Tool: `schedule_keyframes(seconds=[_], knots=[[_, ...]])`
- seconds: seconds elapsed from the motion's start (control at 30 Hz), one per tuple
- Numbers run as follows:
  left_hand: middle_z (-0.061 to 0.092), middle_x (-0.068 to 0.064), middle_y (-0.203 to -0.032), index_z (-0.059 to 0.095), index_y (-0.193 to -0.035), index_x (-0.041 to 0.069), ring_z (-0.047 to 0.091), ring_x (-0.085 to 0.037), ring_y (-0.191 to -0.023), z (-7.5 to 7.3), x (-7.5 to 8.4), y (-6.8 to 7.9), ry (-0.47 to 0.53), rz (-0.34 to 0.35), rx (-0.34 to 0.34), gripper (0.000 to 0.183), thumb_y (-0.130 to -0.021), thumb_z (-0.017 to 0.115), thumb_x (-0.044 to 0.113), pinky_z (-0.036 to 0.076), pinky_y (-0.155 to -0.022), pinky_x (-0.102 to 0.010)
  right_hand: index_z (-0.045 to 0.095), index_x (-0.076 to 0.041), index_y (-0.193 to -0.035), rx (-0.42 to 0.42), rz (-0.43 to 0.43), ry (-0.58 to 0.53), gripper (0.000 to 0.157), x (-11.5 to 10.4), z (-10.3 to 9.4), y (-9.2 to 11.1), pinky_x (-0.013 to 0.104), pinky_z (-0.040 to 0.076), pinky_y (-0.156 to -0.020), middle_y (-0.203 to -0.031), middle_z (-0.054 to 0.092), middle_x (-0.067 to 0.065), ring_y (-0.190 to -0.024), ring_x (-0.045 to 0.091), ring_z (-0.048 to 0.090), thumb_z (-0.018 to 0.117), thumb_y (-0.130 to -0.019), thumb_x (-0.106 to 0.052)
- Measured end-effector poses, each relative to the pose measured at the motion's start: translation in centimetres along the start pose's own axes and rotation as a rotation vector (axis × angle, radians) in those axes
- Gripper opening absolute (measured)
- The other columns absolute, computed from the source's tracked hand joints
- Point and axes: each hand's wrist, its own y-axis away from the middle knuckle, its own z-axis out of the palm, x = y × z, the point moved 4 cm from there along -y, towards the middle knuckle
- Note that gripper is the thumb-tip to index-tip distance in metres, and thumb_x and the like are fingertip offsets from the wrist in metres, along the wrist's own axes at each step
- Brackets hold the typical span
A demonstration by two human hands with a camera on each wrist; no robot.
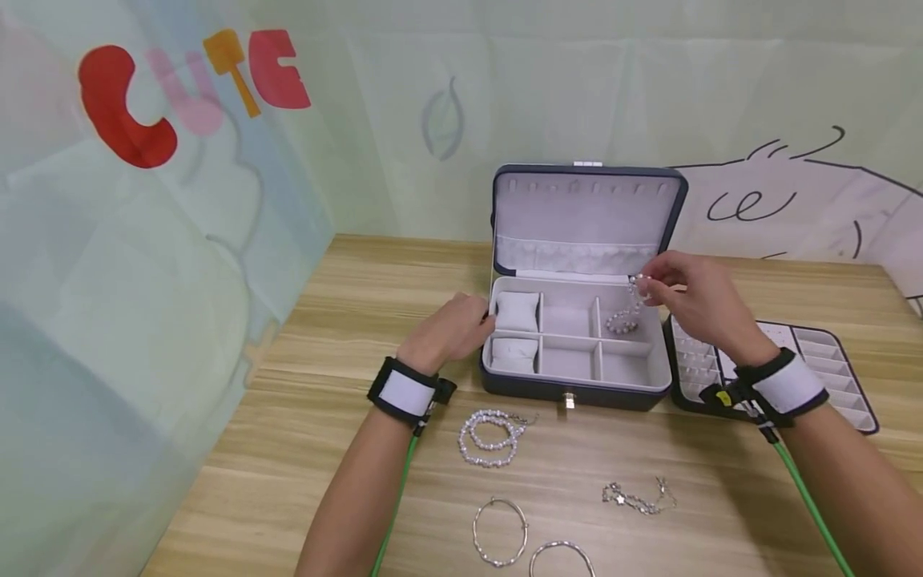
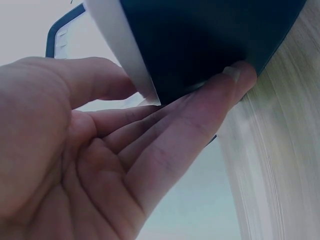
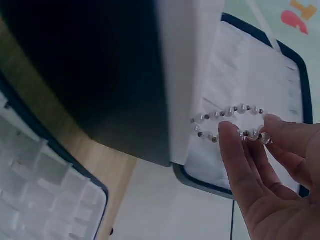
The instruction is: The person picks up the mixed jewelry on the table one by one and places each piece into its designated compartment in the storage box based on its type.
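A dark blue jewelry box (image 1: 577, 394) with a pale lining stands with its lid (image 1: 587, 216) raised. My left hand (image 1: 450, 330) grips the box's left wall; in the left wrist view the thumb (image 2: 102, 80) is at the pale rim and the fingers lie along the dark outer side. Over the back right compartment, my right hand (image 1: 695, 300) pinches a pearl bracelet (image 1: 622, 323) between thumb and fingers. Its beads hang down into that compartment. In the right wrist view the pearl bracelet (image 3: 230, 112) forms a loop beyond the fingertips, with the lid behind it.
Two pale cushions (image 1: 516, 312) fill the left compartments. A divided tray (image 1: 829, 373) lies right of the box, partly under my right wrist. In front lie a pearl necklace (image 1: 489, 462), a star-charm bracelet (image 1: 630, 502) and two bangles (image 1: 476, 533) on the wooden table (image 1: 303, 449).
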Motion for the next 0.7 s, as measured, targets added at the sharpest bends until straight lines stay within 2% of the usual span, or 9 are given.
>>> schedule_keyframes(seconds=[0.13, 0.23, 0.5, 0.7], knots=[[0.048, 0.000, -0.066, 0.054, -0.072, 0.011, 0.047, -0.012, -0.055, 0.1, 0.0, -0.1, -0.002, -0.001, 0.005, 0.035, -0.105, 0.045, 0.018, 0.037, -0.048, -0.024, 0.071, -0.001, -0.105, -0.036, -0.070, 0.063, 0.011, 0.4, 0.9, -0.3, 0.039, 0.061, -0.077, -0.101, 0.071, 0.018, -0.093, 0.031, 0.070, 0.068, -0.097, -0.007], [0.048, 0.000, -0.066, 0.055, -0.073, 0.011, 0.047, -0.012, -0.055, 0.1, 0.0, -0.2, -0.004, -0.005, 0.009, 0.034, -0.105, 0.045, 0.018, 0.037, -0.048, -0.024, 0.072, -0.001, -0.106, -0.078, -0.093, 0.160, 0.012, 0.4, 1.7, -0.4, 0.051, 0.059, -0.083, -0.103, 0.069, 0.017, -0.097, 0.032, 0.066, 0.070, -0.093, -0.001], [0.049, -0.001, -0.067, 0.057, -0.075, 0.009, 0.048, -0.012, -0.055, 0.2, 0.0, -0.2, -0.006, -0.004, 0.009, 0.033, -0.105, 0.046, 0.018, 0.037, -0.048, -0.024, 0.079, -0.001, -0.100, -0.184, -0.192, 0.355, 0.013, -0.2, 3.7, -0.4, 0.041, 0.059, -0.072, -0.098, 0.066, 0.013, -0.084, 0.024, 0.066, 0.075, -0.088, -0.001], [0.049, -0.001, -0.067, 0.056, -0.075, 0.010, 0.047, -0.012, -0.055, 0.1, 0.0, -0.2, -0.004, -0.010, 0.008, 0.033, -0.105, 0.046, 0.018, 0.038, -0.048, -0.024, 0.075, -0.002, -0.103, -0.227, -0.186, 0.432, 0.016, 0.2, 5.2, -0.8, 0.040, 0.060, -0.072, -0.098, 0.071, 0.013, -0.082, 0.022, 0.068, 0.076, -0.087, -0.002]])
